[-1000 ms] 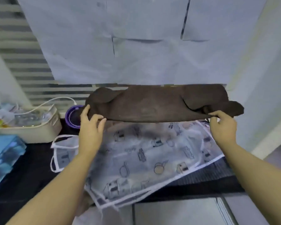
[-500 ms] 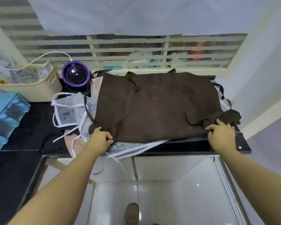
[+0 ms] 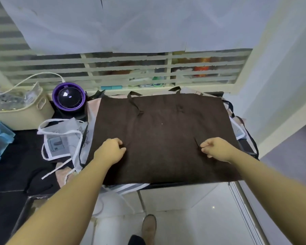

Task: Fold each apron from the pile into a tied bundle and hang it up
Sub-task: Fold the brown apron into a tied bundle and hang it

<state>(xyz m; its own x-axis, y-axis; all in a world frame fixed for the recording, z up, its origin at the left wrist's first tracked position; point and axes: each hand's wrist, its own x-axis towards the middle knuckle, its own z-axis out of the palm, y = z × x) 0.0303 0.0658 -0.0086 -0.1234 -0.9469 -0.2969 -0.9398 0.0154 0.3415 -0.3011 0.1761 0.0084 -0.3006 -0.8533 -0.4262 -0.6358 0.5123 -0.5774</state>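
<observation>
The brown apron (image 3: 162,138) lay spread flat atop the apron pile (image 3: 64,138), just right of the purple dome (image 3: 69,98). Nearer than the dome, both hands rested on it: the left hand (image 3: 111,150) with fingers curled together into the cloth, and the right hand (image 3: 217,148) farther right, pinching a small crease.

Light soft, cool, even; no hard shadows. Up top, white paper-like sheeting (image 3: 131,23) glows pale, slightly washed out. Sharp white highlight on purple round device with glossy dark dome (image 3: 68,99). Small glint on glossy white floor tile (image 3: 201,223). Now dark brown cloth apron (image 3: 162,147) reads murky, weave lost. Wide-angle bend: cream slatted grille (image 3: 131,68) bows, edges stretch. Overall mild softness.
</observation>
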